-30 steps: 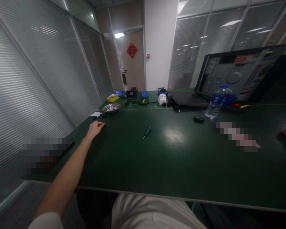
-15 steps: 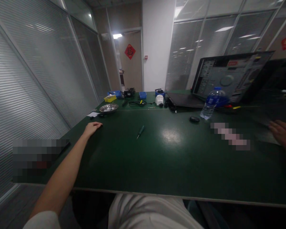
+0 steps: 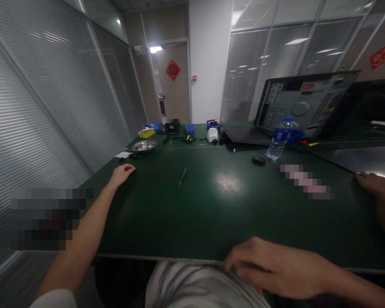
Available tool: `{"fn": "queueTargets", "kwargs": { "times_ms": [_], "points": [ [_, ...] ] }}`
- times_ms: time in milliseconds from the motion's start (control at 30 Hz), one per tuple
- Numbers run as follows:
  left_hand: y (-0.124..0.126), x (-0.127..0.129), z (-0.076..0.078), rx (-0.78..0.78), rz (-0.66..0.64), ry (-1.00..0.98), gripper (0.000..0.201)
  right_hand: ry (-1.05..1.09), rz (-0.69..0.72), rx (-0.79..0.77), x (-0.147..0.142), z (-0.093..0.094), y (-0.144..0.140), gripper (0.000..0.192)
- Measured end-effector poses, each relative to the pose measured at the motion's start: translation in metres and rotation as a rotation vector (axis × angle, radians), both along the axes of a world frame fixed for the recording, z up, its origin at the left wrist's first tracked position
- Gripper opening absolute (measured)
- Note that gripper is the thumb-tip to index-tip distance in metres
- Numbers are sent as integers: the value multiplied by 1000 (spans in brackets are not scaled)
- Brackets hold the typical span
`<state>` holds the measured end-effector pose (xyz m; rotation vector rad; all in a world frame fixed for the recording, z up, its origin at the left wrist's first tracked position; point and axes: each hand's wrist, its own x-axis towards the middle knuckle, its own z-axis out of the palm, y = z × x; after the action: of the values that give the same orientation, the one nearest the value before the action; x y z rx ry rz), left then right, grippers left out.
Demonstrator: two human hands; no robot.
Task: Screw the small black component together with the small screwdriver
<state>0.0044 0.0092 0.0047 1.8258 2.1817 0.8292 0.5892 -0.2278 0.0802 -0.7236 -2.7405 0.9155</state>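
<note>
My left hand (image 3: pixel 123 174) rests on the left part of the green tabletop, fingers loosely bent and nothing visible in them. Just beyond it is a shiny metal dish (image 3: pixel 144 146) with small items inside. A screwdriver (image 3: pixel 182 176) with a dark green handle lies to the right of this hand, apart from it. My right hand (image 3: pixel 269 265) is over the table's front edge above my lap, slightly blurred. Its fingers are loosely curled and apart, and I see nothing held in them.
At the right edge another person's hand (image 3: pixel 377 184) touches a flat dark panel (image 3: pixel 365 158). An opened computer case (image 3: pixel 303 105), water bottle (image 3: pixel 279 139) and black mouse (image 3: pixel 259 160) stand nearby. A yellow tray (image 3: pixel 146 133), blue bin (image 3: pixel 190 128) and cables (image 3: pixel 183 140) sit at the back.
My right hand has come into view at the front edge. The other person's hand has shifted, with the panel now flat on the table. My left hand stays put.
</note>
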Motion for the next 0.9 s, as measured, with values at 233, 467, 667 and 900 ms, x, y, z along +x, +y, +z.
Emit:
{"fn": "queueTargets", "kwargs": {
  "times_ms": [233, 467, 667, 900],
  "points": [
    [2, 2, 2, 0, -3, 49, 27, 42, 63, 479, -70, -35, 125, 25],
    [1, 7, 1, -9, -17, 62, 29, 110, -67, 704, -136, -61, 220, 59],
    [-2, 18, 2, -16, -107, 28, 34, 30, -22, 625, -141, -70, 234, 41],
    [-24, 99, 12, -57, -479, -109, 41, 54, -139, 627, -131, -69, 221, 33]
  ]
}}
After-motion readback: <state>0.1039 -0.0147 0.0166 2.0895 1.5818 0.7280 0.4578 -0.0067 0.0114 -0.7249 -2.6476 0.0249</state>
